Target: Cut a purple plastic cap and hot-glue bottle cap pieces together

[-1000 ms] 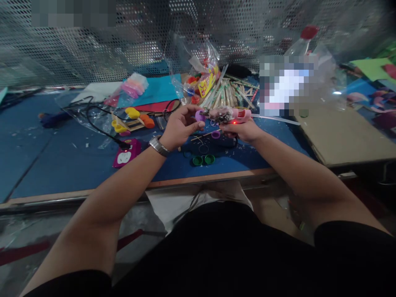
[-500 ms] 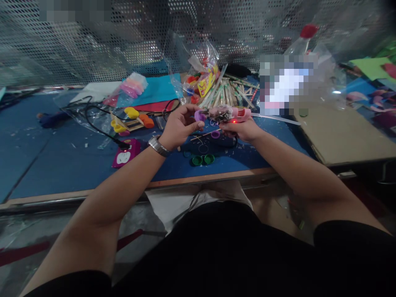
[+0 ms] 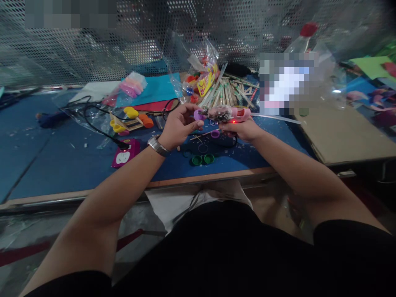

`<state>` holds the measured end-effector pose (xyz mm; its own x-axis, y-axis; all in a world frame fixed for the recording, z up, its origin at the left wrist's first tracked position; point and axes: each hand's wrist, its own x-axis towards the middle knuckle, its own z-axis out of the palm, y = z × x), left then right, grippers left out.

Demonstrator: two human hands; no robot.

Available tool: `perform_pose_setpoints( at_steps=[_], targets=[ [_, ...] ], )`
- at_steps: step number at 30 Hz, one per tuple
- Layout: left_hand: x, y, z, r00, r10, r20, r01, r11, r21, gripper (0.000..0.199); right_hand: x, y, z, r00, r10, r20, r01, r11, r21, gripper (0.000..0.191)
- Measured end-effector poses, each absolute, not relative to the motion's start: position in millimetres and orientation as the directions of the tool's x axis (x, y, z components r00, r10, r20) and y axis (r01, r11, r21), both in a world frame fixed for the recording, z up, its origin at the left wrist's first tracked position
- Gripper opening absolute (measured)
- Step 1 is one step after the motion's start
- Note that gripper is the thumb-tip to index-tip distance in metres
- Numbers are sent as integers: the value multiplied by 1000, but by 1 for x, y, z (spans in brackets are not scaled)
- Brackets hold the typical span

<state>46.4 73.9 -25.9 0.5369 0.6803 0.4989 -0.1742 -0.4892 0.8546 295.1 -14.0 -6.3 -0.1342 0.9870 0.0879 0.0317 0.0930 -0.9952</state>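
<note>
My right hand (image 3: 243, 128) is closed round a pink hot glue gun (image 3: 230, 114), its red light lit and a long glue stick (image 3: 276, 118) sticking out of the back. Between the fingers and thumb of my left hand (image 3: 182, 126) is a purple bottle cap (image 3: 198, 115). The gun's nozzle points left and is at the cap; whether they touch I cannot tell. Below my hands, another purple cap (image 3: 215, 134) lies on the blue table (image 3: 167, 167). Nearer the front edge sit two green caps (image 3: 203, 159) side by side.
A purple power adapter (image 3: 126, 153) with a black plug stands at left. Behind it is a small stick frame with yellow and orange caps (image 3: 131, 119). Bundled sticks (image 3: 227, 93) and a plastic bag of caps (image 3: 198, 84) lie behind my hands. Cardboard (image 3: 346, 136) covers the right side.
Almost nothing differs. Both hands keep the cap and glue gun in nearly the same place, and the view has shifted very slightly.
</note>
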Motion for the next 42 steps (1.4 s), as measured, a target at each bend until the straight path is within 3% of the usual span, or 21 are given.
perform_pose_setpoints(
  at_steps=[8,42],
  targets=[
    [46,72,-24,526,688,501,-171,-491,854,65,296,-13,-7,-128,987,98,36,104,-994,36],
    [47,74,-27,529,684,502,-195,-477,857,65,296,-13,-8,-88,992,85,6,86,-996,40]
  ],
)
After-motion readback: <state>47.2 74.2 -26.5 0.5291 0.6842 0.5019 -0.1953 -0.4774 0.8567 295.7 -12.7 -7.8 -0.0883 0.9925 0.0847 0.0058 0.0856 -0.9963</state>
